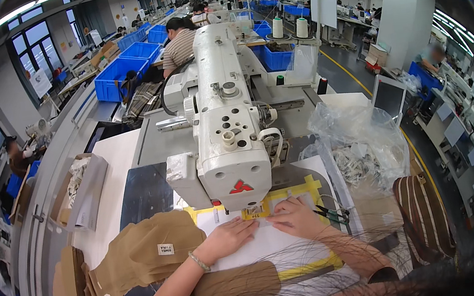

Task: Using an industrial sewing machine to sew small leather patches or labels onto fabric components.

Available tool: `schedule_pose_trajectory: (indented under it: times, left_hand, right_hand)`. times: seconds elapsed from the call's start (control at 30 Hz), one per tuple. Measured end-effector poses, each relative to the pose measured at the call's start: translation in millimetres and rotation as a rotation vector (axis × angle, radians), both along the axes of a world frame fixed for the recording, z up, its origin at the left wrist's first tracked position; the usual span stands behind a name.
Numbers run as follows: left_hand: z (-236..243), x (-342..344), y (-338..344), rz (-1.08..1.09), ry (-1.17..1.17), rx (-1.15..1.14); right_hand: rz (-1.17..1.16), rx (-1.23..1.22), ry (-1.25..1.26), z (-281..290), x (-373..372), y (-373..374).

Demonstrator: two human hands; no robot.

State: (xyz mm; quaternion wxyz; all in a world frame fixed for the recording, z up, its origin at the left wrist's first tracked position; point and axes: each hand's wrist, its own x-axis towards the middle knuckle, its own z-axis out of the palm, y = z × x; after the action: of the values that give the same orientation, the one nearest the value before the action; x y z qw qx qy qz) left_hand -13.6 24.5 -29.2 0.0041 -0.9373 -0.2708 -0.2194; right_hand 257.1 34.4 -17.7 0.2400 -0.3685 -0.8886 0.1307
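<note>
Pressing both hands flat, fingers spread and gripping nothing, left hand and right hand side by side on a white sheet lying on the surface just under the sewing machine head. Sitting inside a yellow frame around the hands; tan fabric pieces lying left of the left hand, snips just right of the right hand.
</note>
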Motion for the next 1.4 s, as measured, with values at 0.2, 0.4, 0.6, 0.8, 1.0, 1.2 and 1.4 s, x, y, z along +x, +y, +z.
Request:
schedule_pose_trajectory:
  times: [0.2, 0.4, 0.6, 0.8, 1.0, 1.2, 1.4]
  left_hand:
    - [5.3, -2.5, 1.1, 0.004, 0.086, -0.163]
    - [2.3, -3.5, 0.9, 0.008, 0.122, -0.186]
    - [1.5, -3.8, 0.9, -0.004, 0.105, -0.202]
    - [2.4, -4.0, 3.1, -0.015, 0.105, -0.276]
    - [3.0, -4.6, 3.3, -0.017, 0.102, -0.292]
    - [3.7, -4.2, 7.4, 0.02, 0.096, -0.261]
    - [3.1, -5.4, 5.4, 0.053, 0.061, -0.222]
  right_hand:
    - [0.028, 0.111, -0.12, -2.0, -2.1, -1.1]
    - [0.02, 0.17, -0.152, -4.0, -4.0, -4.7]
    - [0.002, 0.199, -0.167, -3.9, -4.5, -6.0]
    - [0.001, 0.212, -0.207, -2.2, -3.7, -6.1]
    - [0.025, 0.251, -0.243, -4.4, -1.2, -6.1]
    - [0.065, 0.254, -0.308, -5.1, 1.9, -3.5]
    - [0.112, 0.147, -0.342, -0.3, 2.4, -0.5]
